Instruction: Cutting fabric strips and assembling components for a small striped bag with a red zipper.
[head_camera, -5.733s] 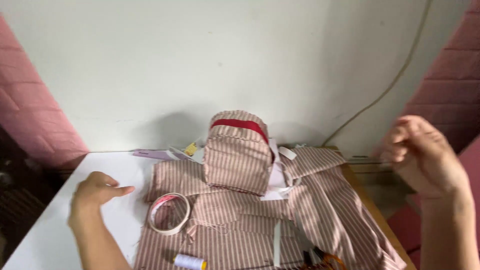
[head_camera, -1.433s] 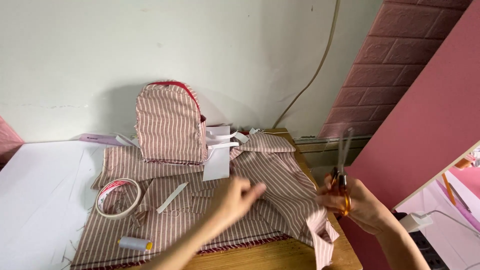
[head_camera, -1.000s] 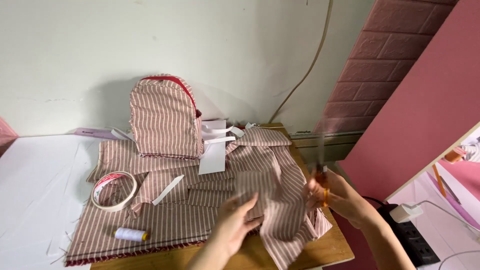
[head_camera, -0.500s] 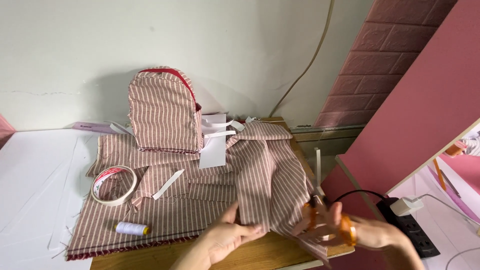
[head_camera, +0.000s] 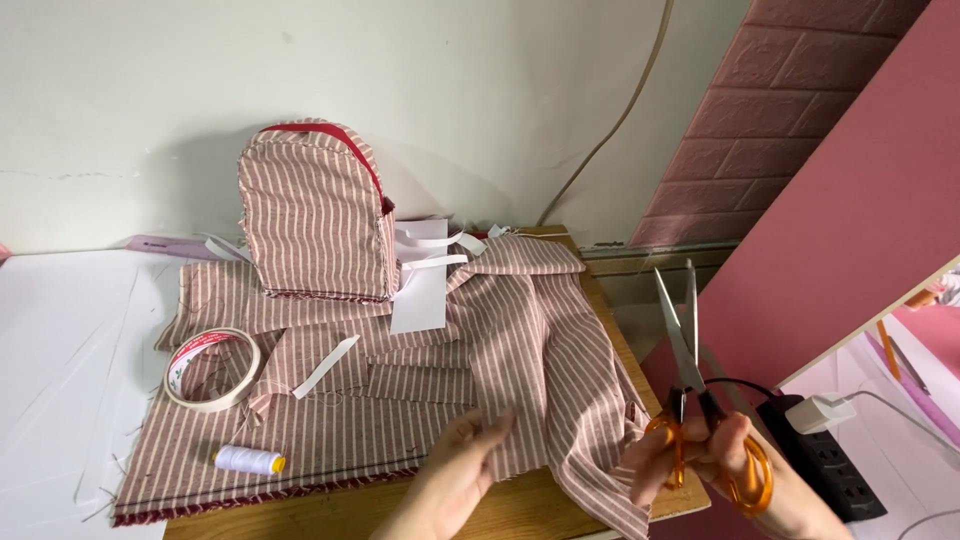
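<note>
My right hand (head_camera: 735, 475) holds orange-handled scissors (head_camera: 690, 385) by their loops, blades slightly apart and pointing up, just off the table's right edge. My left hand (head_camera: 458, 478) rests at the near edge of a pink-and-white striped fabric piece (head_camera: 545, 360), fingers against its lower hem where it drapes over the table corner. More striped fabric (head_camera: 300, 430) lies flat across the wooden table (head_camera: 520, 505). A small striped backpack-shaped pouch (head_camera: 312, 215) with red trim stands upright against the wall.
A roll of tape (head_camera: 210, 368) and a white thread spool (head_camera: 250, 461) lie on the fabric at left. White paper strips (head_camera: 425, 270) sit beside the pouch. A black power strip (head_camera: 815, 450) with a white plug lies at right, below a pink panel (head_camera: 850, 210).
My right hand has raised the scissors from low by the table edge, blades now upright. My left hand has stayed on the fabric's near hem. The view has shifted slightly.
</note>
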